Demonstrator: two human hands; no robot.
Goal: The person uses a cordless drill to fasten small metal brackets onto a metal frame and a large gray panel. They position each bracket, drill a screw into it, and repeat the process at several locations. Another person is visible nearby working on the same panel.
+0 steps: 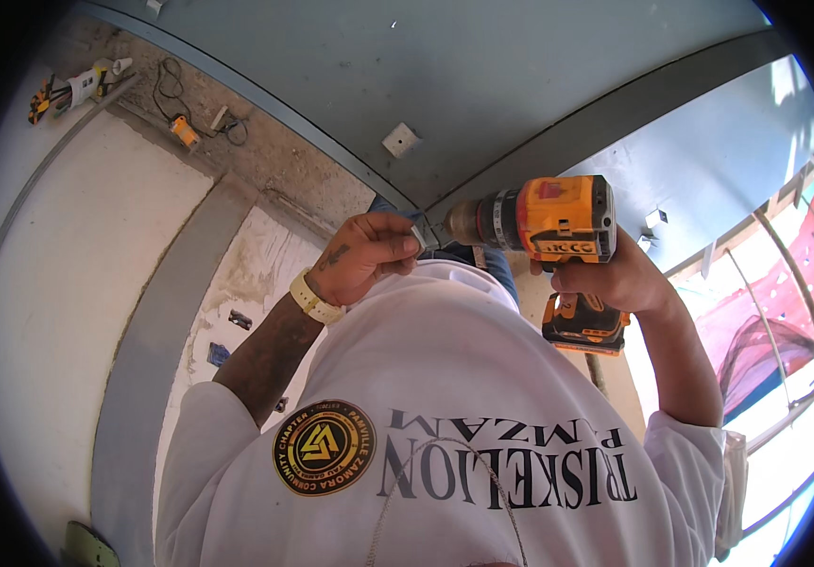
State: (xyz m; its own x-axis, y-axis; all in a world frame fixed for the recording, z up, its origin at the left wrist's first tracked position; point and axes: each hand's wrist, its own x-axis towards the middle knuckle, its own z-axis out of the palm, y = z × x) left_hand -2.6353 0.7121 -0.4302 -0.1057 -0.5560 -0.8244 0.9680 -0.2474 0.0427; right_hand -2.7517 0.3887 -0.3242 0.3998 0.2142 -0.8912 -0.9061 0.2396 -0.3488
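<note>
The small metal piece (423, 236) is left of the drill (563, 222), pinched by fingers (395, 249) of the left hand (361, 257). The right hand (607, 280) grips the drill's handle. If the piece turns, the drill may slip into these fingers.

The person wears a big white shirt (445, 350). The left sleeve (201, 444) and the right sleeve (695, 463) are white too, and short. Low on the left of the frame, the shirt has a round black and yellow badge (325, 447). Big dark letters (511, 472) run beside it, upside down in the frame. A thin, light necklace (378, 520) hangs at the bottom middle. A pale yellow band (315, 296) goes around the left wrist. The left hand (364, 253) has a dark drawing on it.
</note>
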